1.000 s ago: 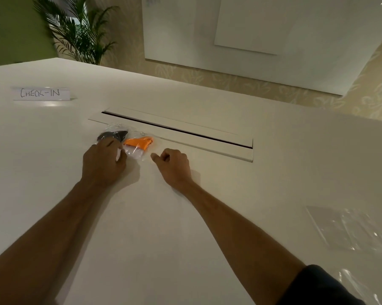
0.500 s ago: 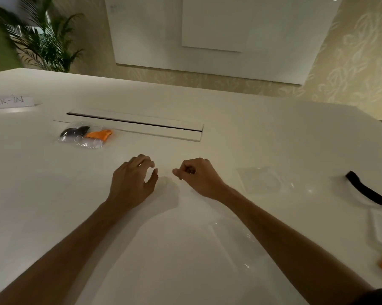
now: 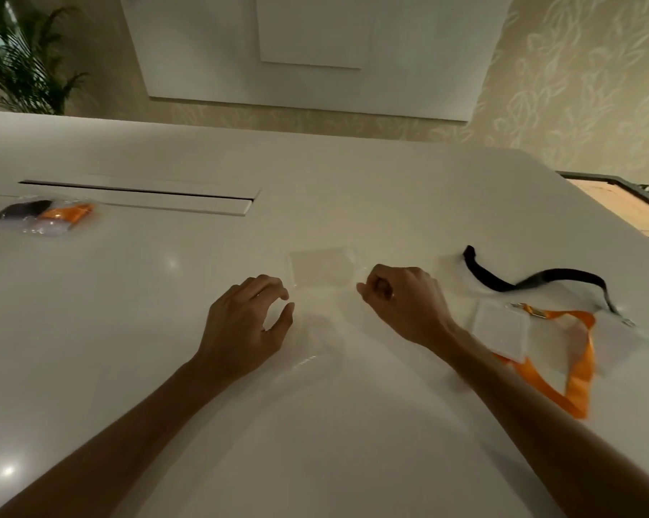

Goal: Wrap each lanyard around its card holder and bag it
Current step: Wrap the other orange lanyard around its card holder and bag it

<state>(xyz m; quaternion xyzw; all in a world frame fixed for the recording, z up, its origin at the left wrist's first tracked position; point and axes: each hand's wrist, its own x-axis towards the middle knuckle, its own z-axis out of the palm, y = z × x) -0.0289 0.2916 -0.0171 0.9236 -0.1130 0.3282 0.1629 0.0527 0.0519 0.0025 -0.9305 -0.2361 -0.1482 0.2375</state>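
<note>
An orange lanyard (image 3: 577, 372) and its clear card holder (image 3: 502, 332) lay on the white table (image 3: 128, 330) just right of the right hand (image 3: 403, 306), more fully in view than half a second before. The black lanyard (image 3: 532, 280) lay beyond them. The right hand stayed clenched on nothing visible; the left hand (image 3: 246, 327) hung loosely curled, empty. An empty clear bag (image 3: 323, 269), hard to make out, lay between the hands. Two filled bags (image 3: 44, 218) sat far left beside the table slot (image 3: 136, 192).
</note>
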